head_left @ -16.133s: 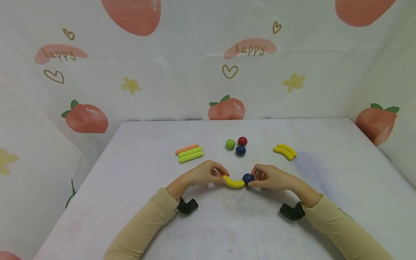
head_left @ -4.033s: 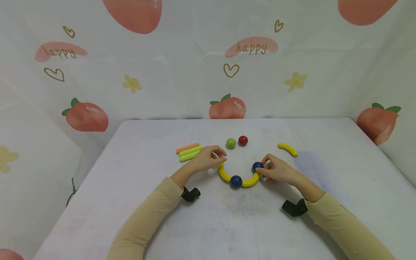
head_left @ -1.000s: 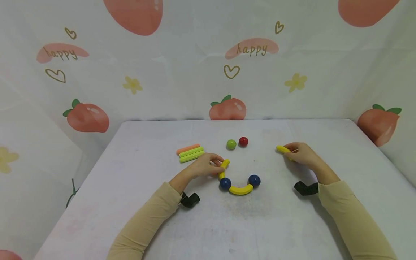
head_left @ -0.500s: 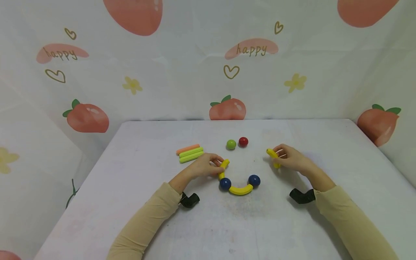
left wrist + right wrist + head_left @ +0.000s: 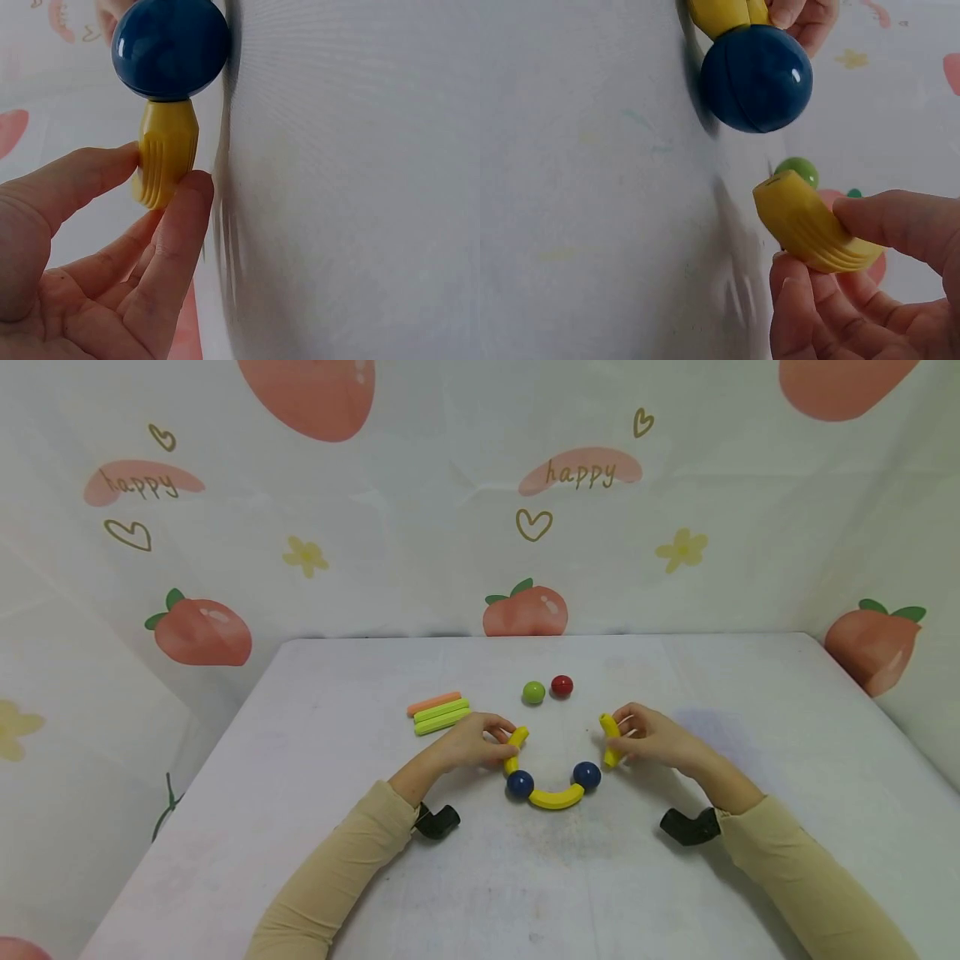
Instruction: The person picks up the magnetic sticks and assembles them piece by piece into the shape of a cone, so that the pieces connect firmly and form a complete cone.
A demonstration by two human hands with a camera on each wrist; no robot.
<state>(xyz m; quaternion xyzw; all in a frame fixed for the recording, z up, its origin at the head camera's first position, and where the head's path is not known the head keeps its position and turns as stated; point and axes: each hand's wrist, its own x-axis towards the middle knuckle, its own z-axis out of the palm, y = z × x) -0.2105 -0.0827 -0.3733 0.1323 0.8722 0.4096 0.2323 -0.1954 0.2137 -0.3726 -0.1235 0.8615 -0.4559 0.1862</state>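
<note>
- Our left hand [image 5: 468, 747] pinches the left yellow curve [image 5: 514, 748], which sits on the left blue ball [image 5: 520, 783]; we should hold it steady.
- The bottom yellow curve [image 5: 556, 798] lies on the table [image 5: 300, 827] between the two balls.
- Our right hand [image 5: 660, 742] pinches the loose yellow curve [image 5: 610, 739], long axis near-to-far, near end just beside the right blue ball [image 5: 587, 775]; lower it squarely.

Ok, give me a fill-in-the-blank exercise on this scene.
1. The right hand pinches a curved piece coloured ____.
2. The bottom curved piece joins two balls coloured ____.
3. Beside the red ball lies a ball coloured ____.
4. The left hand pinches the chain's ____ end.

Missing words: yellow; blue; green; left
</note>
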